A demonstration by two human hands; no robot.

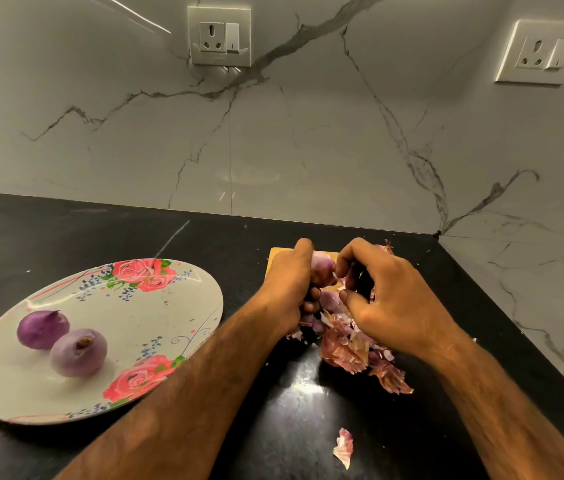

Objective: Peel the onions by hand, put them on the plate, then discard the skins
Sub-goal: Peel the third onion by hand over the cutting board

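Black worktop (65, 230), floral plate (155, 306) at left carrying two peeled onions (77, 351), both forearms reaching in, left hand (287, 282) curled round a half-hidden onion (322, 268), right hand (388, 299) pinching at its skin (335, 275), skins (346, 348) heaped beneath, wooden board (278, 254) mostly covered.

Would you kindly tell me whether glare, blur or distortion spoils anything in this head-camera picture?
Head view: glare sits on the counter beside the skin pile; head view: the wide lens tilts the right wall socket and the counter's back edge; head view: on the plate the dark onion and pale onion look sharp, while the left hand and right hand hide the held onion.
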